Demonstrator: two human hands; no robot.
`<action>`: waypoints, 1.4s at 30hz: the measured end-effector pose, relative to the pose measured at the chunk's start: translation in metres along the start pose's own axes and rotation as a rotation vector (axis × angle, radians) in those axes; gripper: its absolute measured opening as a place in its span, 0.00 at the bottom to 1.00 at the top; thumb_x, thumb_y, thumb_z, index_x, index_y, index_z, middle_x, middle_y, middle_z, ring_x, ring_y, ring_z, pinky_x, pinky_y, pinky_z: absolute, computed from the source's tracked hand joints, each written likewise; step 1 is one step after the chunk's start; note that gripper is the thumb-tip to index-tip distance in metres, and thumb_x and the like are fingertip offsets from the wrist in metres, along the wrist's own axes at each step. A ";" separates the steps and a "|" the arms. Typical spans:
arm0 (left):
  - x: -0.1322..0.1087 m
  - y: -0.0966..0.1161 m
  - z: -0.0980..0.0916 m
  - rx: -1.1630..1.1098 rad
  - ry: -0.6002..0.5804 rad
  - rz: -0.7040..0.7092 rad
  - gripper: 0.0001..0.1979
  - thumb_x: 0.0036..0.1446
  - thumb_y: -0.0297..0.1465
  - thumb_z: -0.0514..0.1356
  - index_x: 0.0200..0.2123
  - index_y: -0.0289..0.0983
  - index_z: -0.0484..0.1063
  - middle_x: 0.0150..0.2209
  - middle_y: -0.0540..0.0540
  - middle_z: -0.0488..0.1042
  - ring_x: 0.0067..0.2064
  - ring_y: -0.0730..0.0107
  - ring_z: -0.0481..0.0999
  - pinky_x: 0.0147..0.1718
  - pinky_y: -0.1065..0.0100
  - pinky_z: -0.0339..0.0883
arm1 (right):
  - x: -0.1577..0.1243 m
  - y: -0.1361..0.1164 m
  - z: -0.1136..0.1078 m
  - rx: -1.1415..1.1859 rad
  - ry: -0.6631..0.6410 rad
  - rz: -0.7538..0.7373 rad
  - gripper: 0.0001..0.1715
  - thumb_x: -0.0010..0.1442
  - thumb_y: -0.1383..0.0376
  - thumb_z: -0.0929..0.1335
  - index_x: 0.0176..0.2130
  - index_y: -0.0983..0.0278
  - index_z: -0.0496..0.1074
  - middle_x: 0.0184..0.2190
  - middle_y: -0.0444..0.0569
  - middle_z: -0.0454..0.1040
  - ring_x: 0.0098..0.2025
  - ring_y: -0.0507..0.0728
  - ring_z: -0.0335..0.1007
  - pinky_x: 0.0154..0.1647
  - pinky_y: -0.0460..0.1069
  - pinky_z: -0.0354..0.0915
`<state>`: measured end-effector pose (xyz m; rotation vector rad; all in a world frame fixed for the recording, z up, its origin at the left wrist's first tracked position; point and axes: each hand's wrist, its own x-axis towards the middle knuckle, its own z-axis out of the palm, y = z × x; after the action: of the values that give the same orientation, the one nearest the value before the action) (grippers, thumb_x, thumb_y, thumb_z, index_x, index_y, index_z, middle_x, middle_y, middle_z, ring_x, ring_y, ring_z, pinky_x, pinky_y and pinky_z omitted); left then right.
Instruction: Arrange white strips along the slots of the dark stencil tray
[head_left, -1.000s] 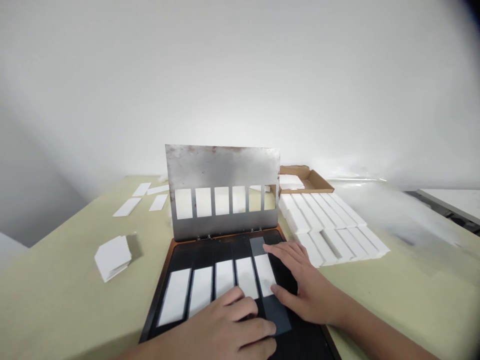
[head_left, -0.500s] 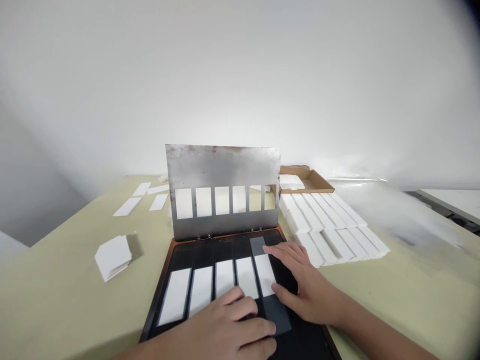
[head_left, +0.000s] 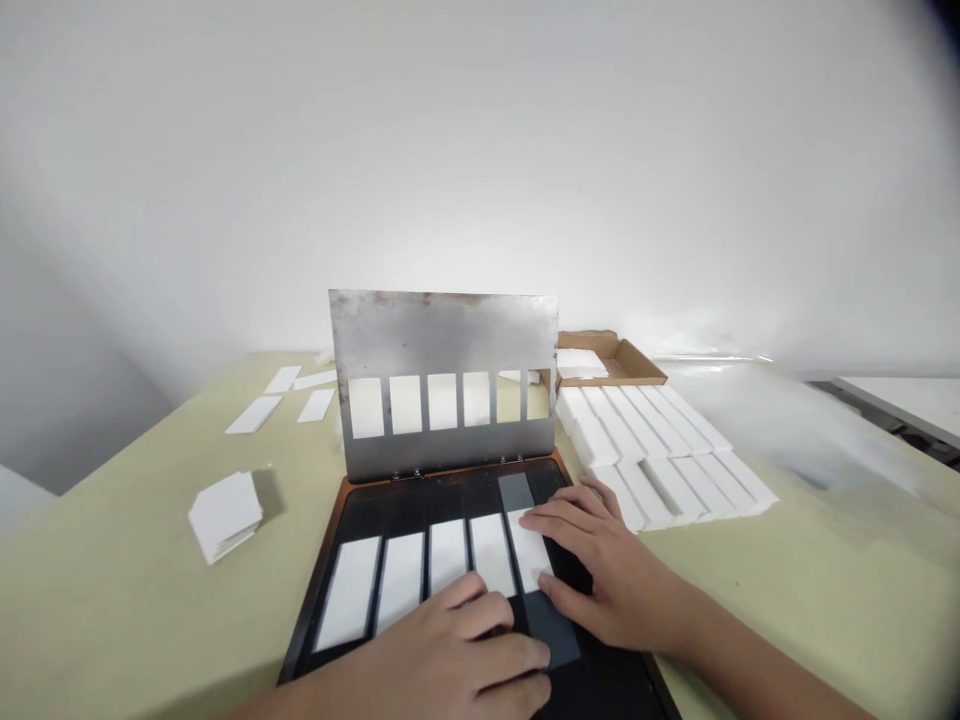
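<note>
A black tray (head_left: 352, 505) with an orange rim lies in front of me, its steel slotted lid (head_left: 442, 335) standing upright at the back. Several white cards (head_left: 401, 580) lie side by side in the tray's lanes. My right hand (head_left: 600, 570) rests flat on the tray's right side, fingertips on the rightmost white card (head_left: 525, 550) and thumb at its lower edge. My left hand (head_left: 450, 665) lies low on the tray with fingers curled, pressing on a dark grey strip (head_left: 555, 630) below that card.
Rows of white card stacks (head_left: 660, 450) lie right of the tray, with an open cardboard box (head_left: 622, 360) behind them. A small stack of white cards (head_left: 225, 515) sits at left, loose cards (head_left: 285, 395) farther back. The table (head_left: 112, 600) is pale yellow-green.
My right hand's fingers slid slightly left and onto the rightmost white card. The left hand has stayed put.
</note>
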<state>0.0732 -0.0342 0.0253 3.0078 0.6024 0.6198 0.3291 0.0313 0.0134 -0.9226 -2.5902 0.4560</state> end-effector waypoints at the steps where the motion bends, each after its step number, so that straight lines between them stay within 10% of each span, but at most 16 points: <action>1: 0.000 0.000 -0.001 0.001 0.002 -0.004 0.08 0.74 0.32 0.62 0.53 0.39 0.78 0.51 0.52 0.82 0.41 0.67 0.75 0.45 0.61 0.65 | 0.000 0.001 0.000 -0.001 0.000 -0.007 0.31 0.67 0.62 0.71 0.66 0.55 0.66 0.62 0.47 0.75 0.64 0.65 0.61 0.72 0.65 0.45; 11: 0.000 0.002 0.001 0.078 0.004 -0.037 0.09 0.74 0.36 0.62 0.52 0.41 0.78 0.51 0.52 0.83 0.43 0.65 0.76 0.47 0.59 0.65 | 0.000 -0.001 -0.004 -0.017 -0.036 -0.013 0.33 0.68 0.58 0.71 0.68 0.54 0.63 0.63 0.46 0.74 0.64 0.66 0.61 0.72 0.66 0.44; 18: -0.005 0.006 0.008 0.113 -0.010 -0.234 0.11 0.76 0.36 0.57 0.54 0.42 0.77 0.56 0.52 0.81 0.52 0.57 0.74 0.54 0.53 0.60 | -0.002 0.001 -0.007 -0.025 -0.107 -0.044 0.55 0.57 0.39 0.76 0.73 0.53 0.58 0.66 0.49 0.71 0.65 0.69 0.60 0.74 0.68 0.41; 24: -0.005 0.002 0.005 0.202 0.093 -0.281 0.18 0.76 0.34 0.53 0.64 0.39 0.71 0.66 0.49 0.73 0.58 0.55 0.71 0.59 0.52 0.54 | -0.002 0.001 0.004 -0.065 -0.015 0.012 0.33 0.71 0.54 0.70 0.70 0.54 0.61 0.62 0.49 0.74 0.63 0.66 0.62 0.72 0.67 0.46; 30: -0.002 -0.002 0.003 0.145 0.084 -0.090 0.12 0.74 0.34 0.59 0.56 0.42 0.77 0.56 0.55 0.81 0.50 0.61 0.73 0.56 0.56 0.55 | 0.000 0.004 0.010 -0.062 0.026 0.032 0.31 0.71 0.61 0.69 0.69 0.54 0.62 0.57 0.49 0.77 0.61 0.65 0.63 0.71 0.67 0.48; 42: 0.001 -0.002 -0.002 0.081 -0.057 -0.217 0.18 0.75 0.39 0.58 0.64 0.45 0.70 0.63 0.57 0.76 0.56 0.60 0.73 0.58 0.54 0.52 | 0.004 0.006 0.016 -0.036 0.124 0.034 0.25 0.72 0.66 0.67 0.65 0.54 0.68 0.53 0.48 0.80 0.57 0.64 0.67 0.68 0.67 0.52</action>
<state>0.0725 -0.0325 0.0274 2.9619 0.9559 0.5067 0.3226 0.0357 -0.0020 -0.9769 -2.4816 0.3513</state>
